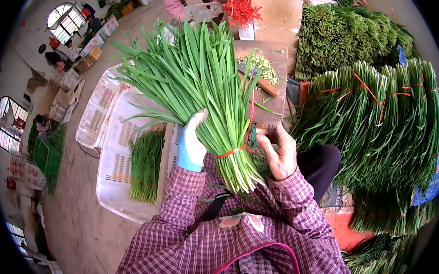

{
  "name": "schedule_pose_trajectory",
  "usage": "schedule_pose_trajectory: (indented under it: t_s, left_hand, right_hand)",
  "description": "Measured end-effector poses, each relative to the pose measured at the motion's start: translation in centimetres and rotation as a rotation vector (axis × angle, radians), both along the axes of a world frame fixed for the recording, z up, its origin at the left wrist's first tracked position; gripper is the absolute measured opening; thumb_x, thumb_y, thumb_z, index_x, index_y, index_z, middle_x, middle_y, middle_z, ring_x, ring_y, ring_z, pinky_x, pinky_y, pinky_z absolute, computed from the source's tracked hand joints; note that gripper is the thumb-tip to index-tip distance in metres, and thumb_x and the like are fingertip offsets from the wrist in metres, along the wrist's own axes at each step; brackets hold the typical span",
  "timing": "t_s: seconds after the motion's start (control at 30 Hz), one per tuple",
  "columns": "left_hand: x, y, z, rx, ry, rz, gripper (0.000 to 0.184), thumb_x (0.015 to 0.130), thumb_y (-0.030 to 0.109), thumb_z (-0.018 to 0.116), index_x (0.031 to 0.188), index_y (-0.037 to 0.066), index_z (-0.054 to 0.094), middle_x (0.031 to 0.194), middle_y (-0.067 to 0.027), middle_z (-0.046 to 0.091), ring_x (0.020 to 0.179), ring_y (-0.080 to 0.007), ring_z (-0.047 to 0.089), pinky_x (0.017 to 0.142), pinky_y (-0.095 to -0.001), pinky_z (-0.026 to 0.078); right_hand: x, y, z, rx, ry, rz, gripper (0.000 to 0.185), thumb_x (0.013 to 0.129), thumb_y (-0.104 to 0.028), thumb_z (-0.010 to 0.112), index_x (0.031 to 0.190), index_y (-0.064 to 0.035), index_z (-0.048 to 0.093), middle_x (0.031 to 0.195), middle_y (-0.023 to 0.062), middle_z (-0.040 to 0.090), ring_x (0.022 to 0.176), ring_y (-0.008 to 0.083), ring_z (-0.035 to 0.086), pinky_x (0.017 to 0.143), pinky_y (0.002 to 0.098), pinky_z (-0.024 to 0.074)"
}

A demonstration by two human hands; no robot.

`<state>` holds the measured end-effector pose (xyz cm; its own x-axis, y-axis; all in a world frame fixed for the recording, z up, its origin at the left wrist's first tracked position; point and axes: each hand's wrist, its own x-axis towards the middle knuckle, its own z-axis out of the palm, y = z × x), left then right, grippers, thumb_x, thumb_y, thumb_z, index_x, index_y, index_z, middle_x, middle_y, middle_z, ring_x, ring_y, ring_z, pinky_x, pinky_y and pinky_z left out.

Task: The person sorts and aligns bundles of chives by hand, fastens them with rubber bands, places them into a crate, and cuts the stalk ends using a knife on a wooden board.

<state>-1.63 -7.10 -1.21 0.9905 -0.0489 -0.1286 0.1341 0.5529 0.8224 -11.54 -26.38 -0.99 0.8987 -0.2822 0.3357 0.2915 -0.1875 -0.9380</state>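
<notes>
As the gloved left hand (193, 141) curls around a leafy green bunch (195, 78), its long axis slanting from far-left tips to near-right stems, the right hand (281, 152), half-open and apparently empty, hovers beside the red tie (232, 152). Beyond, a knife (268, 86) lies on a board (259, 47); a white crate (110, 181) occupies the floor (79, 204).

Soft light fills the fisheye-bent, black-cornered view while windows (74, 23) glare white.
</notes>
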Motion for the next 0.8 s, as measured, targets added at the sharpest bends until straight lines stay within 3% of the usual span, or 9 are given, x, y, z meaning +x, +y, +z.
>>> schedule_pose_trajectory:
  t_s: [0.07, 0.23, 0.33, 0.43, 0.63, 0.8]
  left_hand:
    - [0.1, 0.2, -0.6, 0.032, -0.011, -0.061, 0.042, 0.095, 0.022, 0.052, 0.126, -0.005, 0.054, 0.127, -0.0141, 0.057, 0.12, -0.0226, 0.053, 0.105, -0.036, 0.042]
    - [-1.0, -0.5, -0.1, 0.141, -0.091, 0.01, 0.035, 0.094, 0.018, 0.054, 0.12, -0.006, 0.057, 0.122, -0.0129, 0.06, 0.113, -0.0206, 0.056, 0.1, -0.0333, 0.044]
    - [-1.4, -1.0, 0.4, 0.125, -0.139, 0.061, 0.025, 0.091, 0.014, 0.057, 0.112, -0.001, 0.06, 0.109, -0.008, 0.061, 0.101, -0.0173, 0.059, 0.091, -0.0322, 0.049]
    - [-1.4, -1.0, 0.1, 0.105, -0.129, 0.081, 0.025, 0.09, 0.012, 0.057, 0.112, -0.001, 0.06, 0.108, -0.0078, 0.061, 0.1, -0.0174, 0.059, 0.091, -0.0326, 0.049]
    - [-1.4, -0.6, -0.6, 0.213, -0.203, 0.097, 0.031, 0.092, 0.014, 0.055, 0.117, -0.004, 0.058, 0.115, -0.0112, 0.061, 0.107, -0.0197, 0.059, 0.095, -0.0331, 0.048]
    - [-1.2, -0.7, -1.0, 0.135, -0.176, 0.116, 0.034, 0.093, 0.016, 0.054, 0.119, -0.005, 0.056, 0.118, -0.0128, 0.061, 0.11, -0.0205, 0.058, 0.097, -0.0333, 0.047]
  right_hand:
    - [0.1, 0.9, 2.2, -0.155, -0.106, 0.054, 0.013, 0.086, -0.006, 0.063, 0.098, 0.0009, 0.061, 0.086, 0.0124, 0.066, 0.078, 0.0219, 0.066, 0.073, 0.0305, 0.0519]
    - [1.7, 3.7, 2.7, -0.379, -0.169, -0.036, 0.011, 0.085, -0.011, 0.065, 0.092, -0.0045, 0.062, 0.082, 0.0125, 0.063, 0.075, 0.0324, 0.064, 0.065, 0.0404, 0.0512]
    - [2.5, 4.1, 1.8, -0.486, -0.091, -0.116, 0.012, 0.084, -0.013, 0.065, 0.093, -0.0058, 0.061, 0.083, 0.0119, 0.063, 0.076, 0.0322, 0.065, 0.066, 0.0408, 0.0514]
    - [2.7, 4.4, 1.3, -0.498, -0.069, -0.128, 0.015, 0.083, -0.015, 0.067, 0.092, -0.006, 0.06, 0.084, 0.0118, 0.063, 0.077, 0.0319, 0.065, 0.065, 0.0416, 0.0517]
    - [2.9, 4.5, 1.2, -0.522, -0.036, -0.173, 0.019, 0.08, -0.015, 0.07, 0.09, -0.0045, 0.059, 0.084, 0.0107, 0.065, 0.075, 0.0303, 0.066, 0.064, 0.0406, 0.0522]
    - [2.8, 4.4, 1.1, -0.499, -0.062, -0.188, 0.015, 0.08, -0.016, 0.07, 0.087, -0.0064, 0.06, 0.081, 0.0093, 0.065, 0.07, 0.0293, 0.066, 0.06, 0.0397, 0.0514]
